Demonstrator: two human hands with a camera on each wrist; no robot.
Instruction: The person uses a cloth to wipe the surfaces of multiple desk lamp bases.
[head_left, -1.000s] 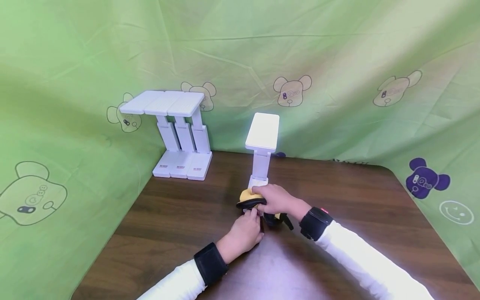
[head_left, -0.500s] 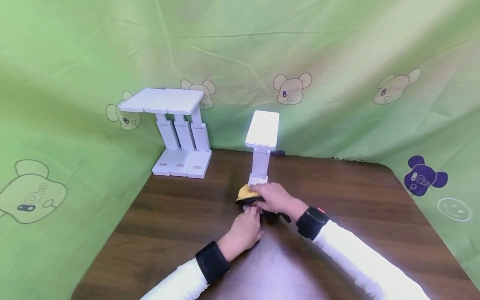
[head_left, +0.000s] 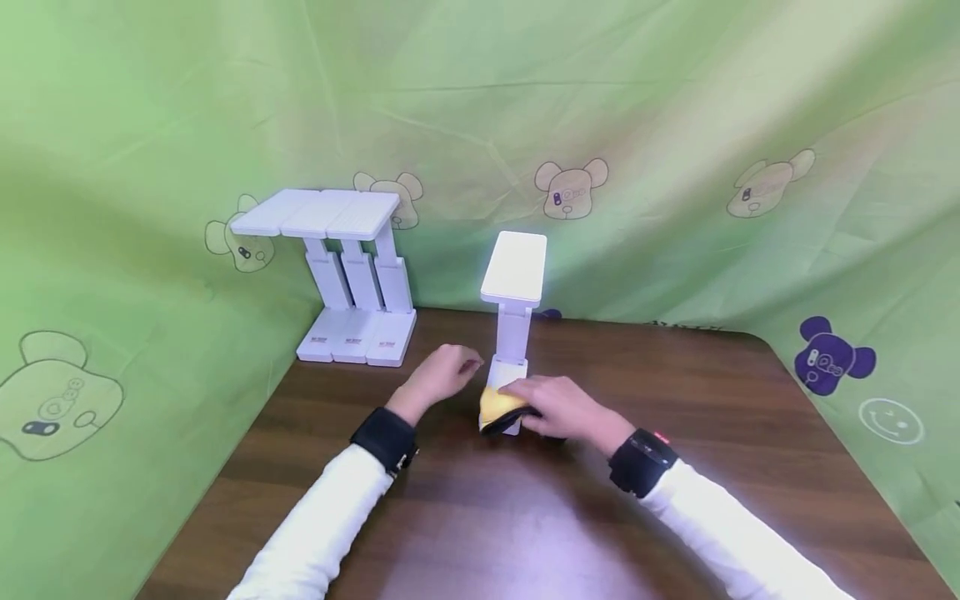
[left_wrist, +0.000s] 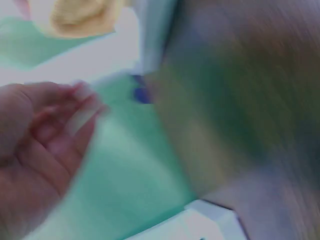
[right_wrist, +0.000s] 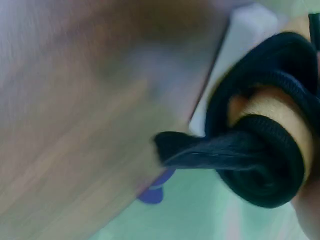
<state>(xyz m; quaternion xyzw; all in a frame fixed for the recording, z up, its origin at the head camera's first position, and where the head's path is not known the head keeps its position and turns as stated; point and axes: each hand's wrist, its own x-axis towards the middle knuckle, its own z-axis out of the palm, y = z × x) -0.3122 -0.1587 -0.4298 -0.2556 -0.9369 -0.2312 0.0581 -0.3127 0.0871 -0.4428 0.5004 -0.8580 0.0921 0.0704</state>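
The right grip (head_left: pixel 561 407) round a yellow-and-black cloth (head_left: pixel 497 405) over the foot of a white lamp (head_left: pixel 514 267), the left grip (head_left: pixel 442 373) (close by) loose

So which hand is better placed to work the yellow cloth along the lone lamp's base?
Right, I'd say: the right hand holds the yellow cloth at the lamp's base, while the left hand looks apart from both.

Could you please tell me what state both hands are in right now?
Left hand: open, fingers loosely curled, holding nothing.
Right hand: closed, holding the yellow-and-black cloth item.
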